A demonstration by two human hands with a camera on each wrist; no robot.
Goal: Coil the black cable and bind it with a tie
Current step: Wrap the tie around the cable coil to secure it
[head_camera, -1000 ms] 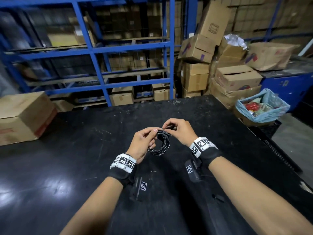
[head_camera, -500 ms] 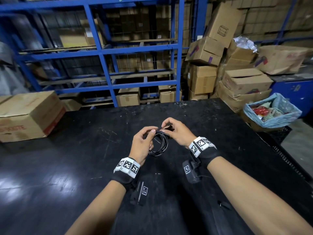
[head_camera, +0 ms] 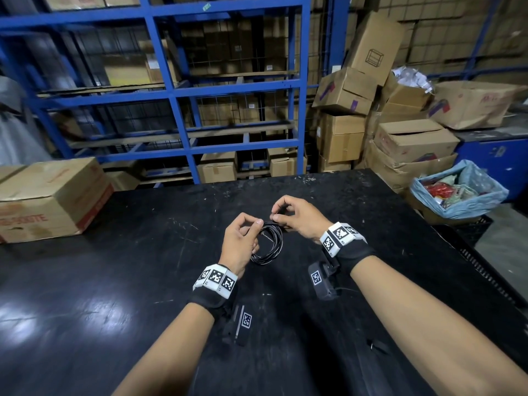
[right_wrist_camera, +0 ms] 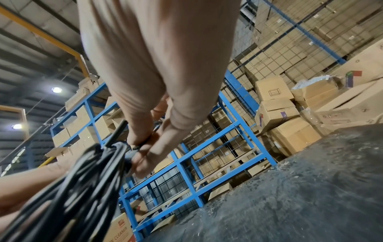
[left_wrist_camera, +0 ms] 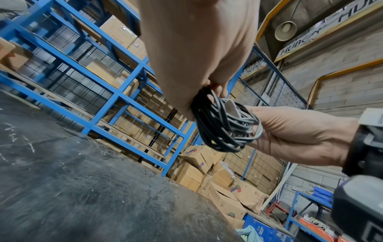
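While the left hand (head_camera: 241,242) pinches one side of the coiled black cable (head_camera: 268,244) above the black table (head_camera: 114,281), the right hand (head_camera: 297,217) pinches a thin black tie (right_wrist_camera: 143,144) at its top.

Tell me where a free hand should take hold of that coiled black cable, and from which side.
Grip the lower arc of the black cable coil, coming from below on the person's near side. The loops hang bunched together and bare there, above the table, while the left hand pinches the left side and the right hand works at the top.
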